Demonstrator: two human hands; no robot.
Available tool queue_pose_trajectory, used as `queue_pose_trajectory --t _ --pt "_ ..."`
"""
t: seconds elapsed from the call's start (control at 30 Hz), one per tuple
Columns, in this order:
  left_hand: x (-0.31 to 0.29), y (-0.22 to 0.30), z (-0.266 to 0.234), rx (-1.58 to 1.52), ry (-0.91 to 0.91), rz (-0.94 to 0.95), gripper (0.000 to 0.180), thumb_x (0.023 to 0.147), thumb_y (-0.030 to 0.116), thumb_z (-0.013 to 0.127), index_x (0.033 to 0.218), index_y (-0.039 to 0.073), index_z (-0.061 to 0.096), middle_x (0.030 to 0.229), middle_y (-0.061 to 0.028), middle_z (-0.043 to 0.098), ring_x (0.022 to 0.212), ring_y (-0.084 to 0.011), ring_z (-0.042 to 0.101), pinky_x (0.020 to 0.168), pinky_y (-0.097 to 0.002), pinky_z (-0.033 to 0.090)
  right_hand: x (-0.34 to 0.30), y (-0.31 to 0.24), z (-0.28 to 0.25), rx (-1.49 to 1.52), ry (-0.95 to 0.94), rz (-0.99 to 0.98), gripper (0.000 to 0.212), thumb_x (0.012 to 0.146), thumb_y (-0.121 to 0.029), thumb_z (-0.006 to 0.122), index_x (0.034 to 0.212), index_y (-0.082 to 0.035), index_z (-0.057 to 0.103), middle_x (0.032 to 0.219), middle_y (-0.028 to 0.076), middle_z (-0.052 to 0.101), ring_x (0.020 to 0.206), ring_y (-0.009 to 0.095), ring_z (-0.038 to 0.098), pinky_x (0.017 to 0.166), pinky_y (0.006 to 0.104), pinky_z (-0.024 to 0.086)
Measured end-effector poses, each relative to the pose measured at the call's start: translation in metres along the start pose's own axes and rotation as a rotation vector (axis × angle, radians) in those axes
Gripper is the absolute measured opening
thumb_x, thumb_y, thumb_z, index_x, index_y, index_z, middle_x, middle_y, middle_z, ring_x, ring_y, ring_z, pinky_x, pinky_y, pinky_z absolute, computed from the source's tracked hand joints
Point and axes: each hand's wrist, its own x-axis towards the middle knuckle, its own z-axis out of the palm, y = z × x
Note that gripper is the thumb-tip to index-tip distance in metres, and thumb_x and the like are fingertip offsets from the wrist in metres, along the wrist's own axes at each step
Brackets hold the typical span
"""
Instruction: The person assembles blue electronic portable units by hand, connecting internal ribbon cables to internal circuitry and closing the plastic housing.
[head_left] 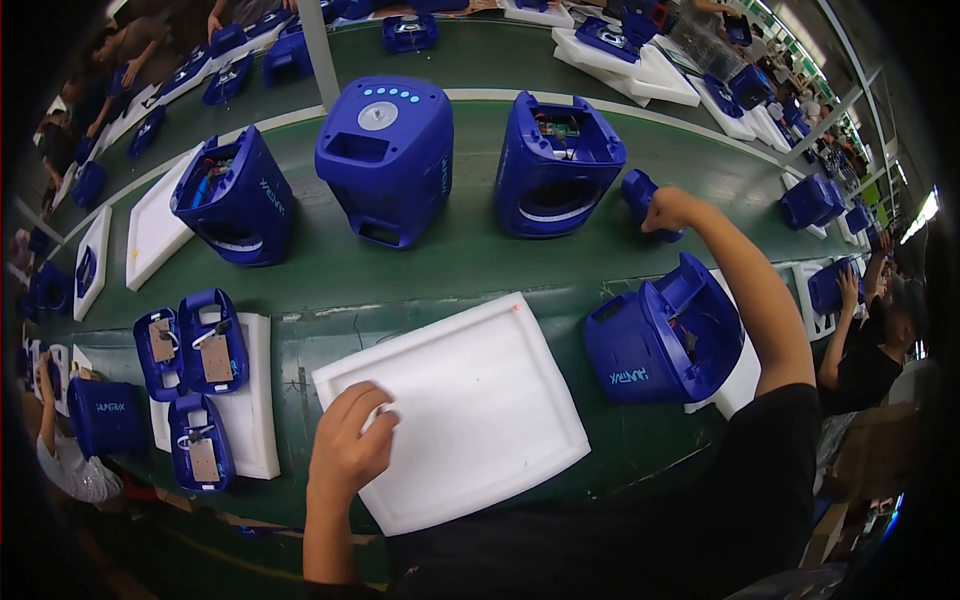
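Right of centre in the upper half of the frame, the right hand [668,212] grips a small blue part [637,190] with its fingers closed around it, over the green work surface [470,272]. At lower left of centre, the left hand [352,435] is loosely curled, a gap between thumb and fingers, at the left edge of a white foam tray [480,410]; whether it touches the tray I cannot tell. Right of that tray, a hollow blue housing [635,345] lies tilted, its open side facing right. Three upright blue housings [420,170] stand in a row across the upper middle. At the left, three blue panels [228,345] lie on white foam [257,400].
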Motion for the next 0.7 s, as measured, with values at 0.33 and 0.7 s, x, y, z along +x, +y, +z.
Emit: queue_pose_trajectory --t 0.33,0.7 --pt "0.102 0.035 0.028 -0.400 0.173 0.086 0.046 0.089 -0.008 0.078 0.134 0.002 0.069 0.129 -0.0182 0.071 0.117 -0.0387 0.069 0.089 -0.0392 0.060 -0.216 -0.140 -0.169 0.294 0.396 -0.150 0.023 0.082 -0.002 0.088 0.092 -0.002 0.067 0.094 0.010 0.071 0.090 0.025 0.074 0.085 0.0395 0.058" --pt "0.083 0.040 -0.039 -0.584 0.122 -0.220 0.071 0.088 0.007 0.089 0.152 0.004 0.058 0.129 -0.0168 0.075 0.087 -0.0187 0.072 0.073 -0.0316 0.060 -0.200 -0.313 -0.209 0.690 -0.034 -0.843 0.020 0.092 -0.015 0.091 0.101 -0.006 0.076 0.102 0.005 0.078 0.096 0.018 0.072 0.089 0.0350 0.057"
